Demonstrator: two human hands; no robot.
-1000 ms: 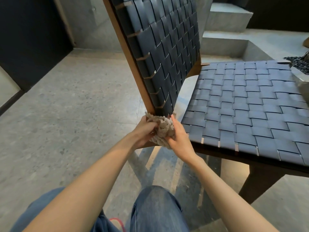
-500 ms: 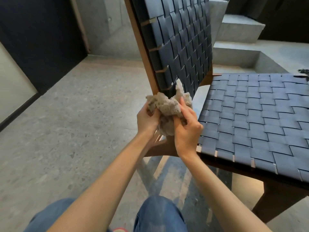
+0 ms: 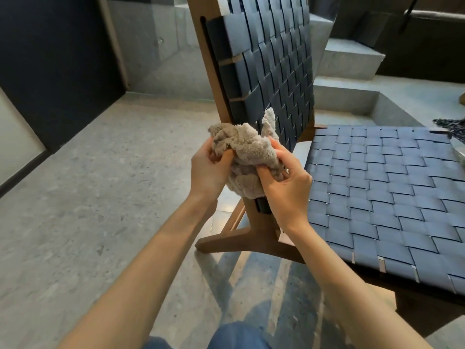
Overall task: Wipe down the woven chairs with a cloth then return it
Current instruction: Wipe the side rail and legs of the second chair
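The cloth (image 3: 245, 149) is bunched up just in front of the chair (image 3: 271, 71), low on its woven back. The left hand (image 3: 208, 170) and the right hand (image 3: 286, 187) each have a grip curled round it. This looks like mid-wipe. The seat (image 3: 377, 185) probably comes next, and the cloth is not yet returned.

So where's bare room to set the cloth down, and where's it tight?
The woven seat is bare from the backrest to a dark speckled item at its far corner. The floor between the dark wall and the wooden foot is bare. Crowded: left hand and right hand bunch the cloth by the backrest.
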